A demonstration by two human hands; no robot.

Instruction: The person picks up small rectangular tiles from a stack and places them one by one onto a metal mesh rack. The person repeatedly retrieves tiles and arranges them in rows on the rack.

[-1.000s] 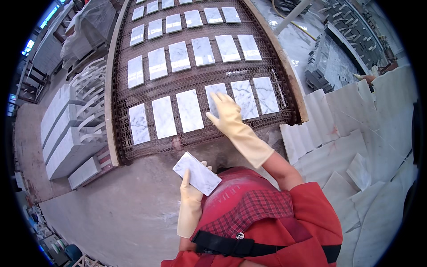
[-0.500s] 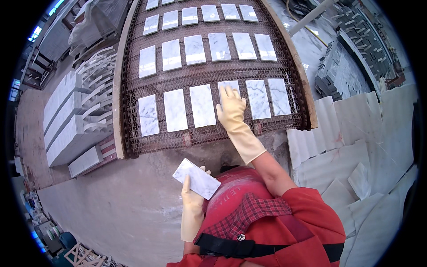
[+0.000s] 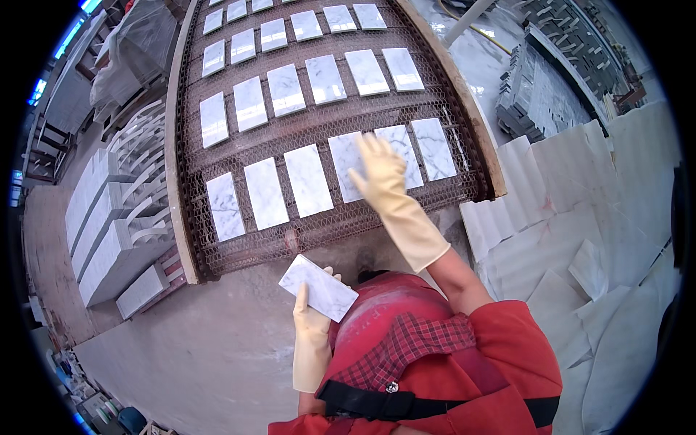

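Taking the wire-mesh conveyor belt [image 3: 326,217] as the landmark: far off its left edge stand stacks of pale stone blocks [image 3: 109,232] on the floor, well apart from both hands, with white curved racks just behind them. On the belt's near end lies a row of white marble tiles [image 3: 264,192], side by side with narrow gaps, and further rows lie beyond it up the belt. Below the belt's near edge, over the grey concrete floor [image 3: 181,348], the left hand [image 3: 310,312] in a yellow rubber glove grips one marble tile [image 3: 319,287] from beneath, fingers curled up around its near edge, holding it tilted and clear of the belt. Just right of that, the person's red apron front [image 3: 391,319] blocks the view of the floor below. The right hand [image 3: 378,170], also gloved in yellow, hangs over the right part of the belt's near row with fingers spread wide and holding nothing; it hides part of a tile [image 3: 348,163] there, and whether it touches the tile cannot be told. Right of the belt's wooden side rail lie overlapping sheets of pale corrugated board [image 3: 573,210].
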